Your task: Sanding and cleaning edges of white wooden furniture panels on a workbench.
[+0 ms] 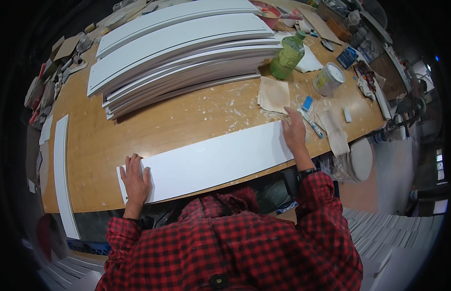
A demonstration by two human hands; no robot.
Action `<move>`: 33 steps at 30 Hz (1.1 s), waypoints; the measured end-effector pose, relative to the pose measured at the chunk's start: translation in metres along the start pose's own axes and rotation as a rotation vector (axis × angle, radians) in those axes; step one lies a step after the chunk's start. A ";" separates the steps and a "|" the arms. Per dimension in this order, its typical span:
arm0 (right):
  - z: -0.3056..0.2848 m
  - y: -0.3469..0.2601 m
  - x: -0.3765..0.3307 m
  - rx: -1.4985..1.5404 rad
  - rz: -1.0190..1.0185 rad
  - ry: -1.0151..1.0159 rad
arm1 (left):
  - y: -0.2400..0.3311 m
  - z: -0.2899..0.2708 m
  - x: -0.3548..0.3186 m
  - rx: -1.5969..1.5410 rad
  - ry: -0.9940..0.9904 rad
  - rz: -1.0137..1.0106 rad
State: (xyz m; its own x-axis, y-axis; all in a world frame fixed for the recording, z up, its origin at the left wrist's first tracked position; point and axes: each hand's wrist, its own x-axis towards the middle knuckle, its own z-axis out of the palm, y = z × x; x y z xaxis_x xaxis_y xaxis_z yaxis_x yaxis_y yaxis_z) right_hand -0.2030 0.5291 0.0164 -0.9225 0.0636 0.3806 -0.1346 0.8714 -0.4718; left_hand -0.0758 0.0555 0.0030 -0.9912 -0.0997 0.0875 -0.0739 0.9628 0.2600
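Note:
A long white board lies along the front edge of the table, in front of me. My left hand rests on its left end, fingers stretched toward the far edge and thumb apart. At the opposite end, my right hand is curled around the board's right edge, the thumb on the near side of the fingers. The undersides of the right fingers are hidden. Beyond the right fingertips lie a folded beige cloth, a small blue block and a blue-and-white narrow tool.
Behind the board rises a stack of white panels. A green bottle and a white tub stand at the right. One narrow white strip overhangs the table's left front edge. More stacked panels lie low at the right.

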 end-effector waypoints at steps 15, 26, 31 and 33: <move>0.028 -0.013 0.070 -0.157 -0.163 -0.443 | -0.106 -0.026 -0.018 -0.396 -0.003 -0.103; 0.110 -0.273 -0.093 0.231 -1.118 -0.894 | -0.115 -0.035 0.003 -0.603 -0.175 -0.082; 0.157 -0.356 -0.132 0.410 -1.214 -0.928 | -0.121 -0.034 0.017 -0.587 -0.204 -0.052; 0.152 -0.346 -0.133 0.525 -1.213 -0.879 | -0.123 -0.035 0.018 -0.570 -0.236 -0.058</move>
State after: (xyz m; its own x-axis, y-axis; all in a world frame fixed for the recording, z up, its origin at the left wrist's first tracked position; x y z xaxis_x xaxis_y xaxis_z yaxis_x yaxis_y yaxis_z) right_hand -0.0886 0.1447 0.0084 -0.0666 -0.9665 0.2481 -0.8481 -0.0761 -0.5244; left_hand -0.0807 -0.0739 0.0060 -0.9897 -0.0271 -0.1406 -0.1228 0.6655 0.7362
